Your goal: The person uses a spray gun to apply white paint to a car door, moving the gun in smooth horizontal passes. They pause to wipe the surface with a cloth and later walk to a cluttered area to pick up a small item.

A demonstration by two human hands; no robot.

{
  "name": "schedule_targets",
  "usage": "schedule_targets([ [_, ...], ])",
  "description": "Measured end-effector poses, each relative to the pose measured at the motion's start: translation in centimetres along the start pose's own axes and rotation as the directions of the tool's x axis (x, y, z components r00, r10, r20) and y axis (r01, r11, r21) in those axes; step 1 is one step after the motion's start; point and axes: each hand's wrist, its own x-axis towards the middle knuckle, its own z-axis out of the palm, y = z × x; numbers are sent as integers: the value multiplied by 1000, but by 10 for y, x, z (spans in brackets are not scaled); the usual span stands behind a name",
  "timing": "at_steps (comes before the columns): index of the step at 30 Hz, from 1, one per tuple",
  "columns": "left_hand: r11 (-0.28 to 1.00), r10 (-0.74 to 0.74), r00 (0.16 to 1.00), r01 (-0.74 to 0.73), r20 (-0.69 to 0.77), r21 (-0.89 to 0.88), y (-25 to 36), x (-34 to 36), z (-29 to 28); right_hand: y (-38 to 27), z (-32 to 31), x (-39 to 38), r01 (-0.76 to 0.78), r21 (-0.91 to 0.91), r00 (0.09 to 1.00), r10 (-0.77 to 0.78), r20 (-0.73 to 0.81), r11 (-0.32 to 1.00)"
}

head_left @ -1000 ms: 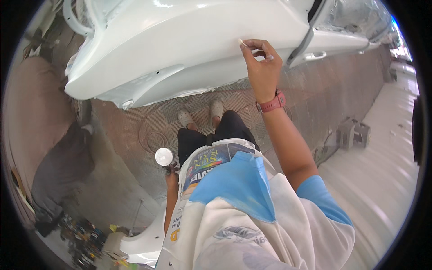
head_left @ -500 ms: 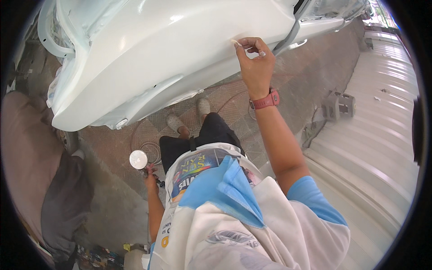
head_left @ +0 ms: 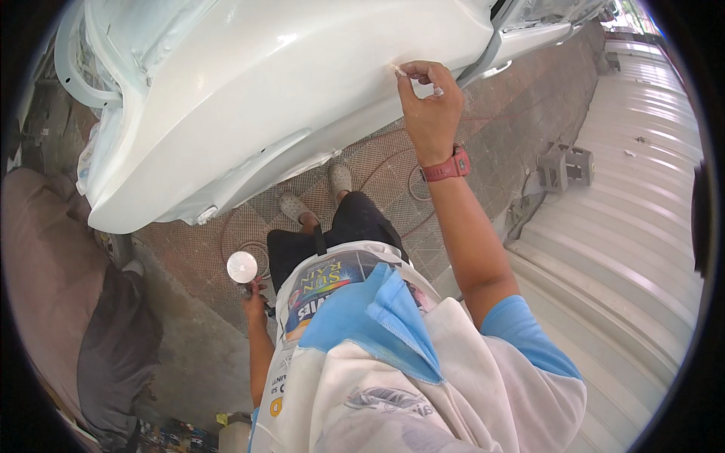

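A glossy white car body panel curves across the top of the view. At its surface, toward the panel's right end, my right hand pinches a small pale piece between thumb and forefinger. White smears mark some of the fingers, and a red watch sits on that wrist. Low at my left side, my left hand grips a spray gun, seen mostly as its round whitish cup from above. The gun's body is largely hidden by the cup and hand.
Thin hoses loop over the tiled floor near my feet. At the right stand a grey plastic step stool and a ribbed pale metal surface. Another person in dark trousers is close on the left.
My left hand with the spray gun has shifted slightly right. The right fingertips stay at nearly the same spot on the panel, the pale piece still pinched.
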Motion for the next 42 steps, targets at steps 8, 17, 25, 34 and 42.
schedule_targets([
  [8, 999, -21, 1000, 21, -9, 48, 12, -12, 8, -2, -1, 1, 13, -15, 1000, -13, 8, 1000],
  [17, 997, -31, 999, 33, -30, 65, 10, -14, 9, -2, -1, 2, 26, -46, 1000, -26, 11, 999],
  [25, 998, -37, 999, 39, -25, 57, 8, -12, 12, -2, -1, 2, 31, -61, 999, -30, 13, 998],
  [34, 997, -49, 999, 50, -18, 57, 13, -17, 16, -4, -3, 4, 45, -52, 999, -43, 24, 998],
  [42, 996, -57, 998, 59, -36, 61, 18, -20, 18, -6, -3, 2, 2, -21, 999, -1, 35, 1000],
])
